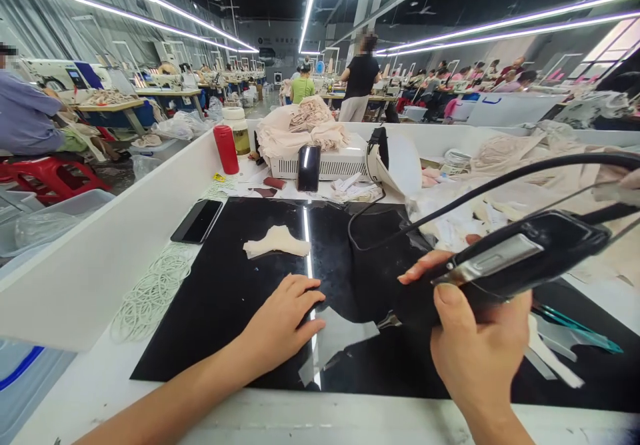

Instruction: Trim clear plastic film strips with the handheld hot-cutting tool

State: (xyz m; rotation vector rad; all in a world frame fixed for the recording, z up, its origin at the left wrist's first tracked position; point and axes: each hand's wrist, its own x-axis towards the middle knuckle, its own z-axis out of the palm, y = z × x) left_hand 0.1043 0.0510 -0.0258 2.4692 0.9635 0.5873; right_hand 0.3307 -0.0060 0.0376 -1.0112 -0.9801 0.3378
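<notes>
My right hand (480, 351) grips a black corded hand tool (495, 258) with a silver lever along its side. Its narrow metal tip points left, close to the right end of a thin, grey translucent piece (345, 335) on the black mat (200, 338). Whether tip and piece touch, I cannot tell. Palm down, my left hand (285, 315) rests on the mat with its fingers spread, and its fingertips lie at the upper left of that grey piece. Beyond the left hand is a small cream fabric piece (277, 242), flat on the mat.
Left of the mat are a phone (198, 221) and a heap of pale elastic cord (155, 291). A white box (345, 161) piled with beige fabric (300, 128) stands behind. Teal-handled tweezers or scissors (580, 328) and strips lie at right. The tool's cable (475, 188) arcs overhead.
</notes>
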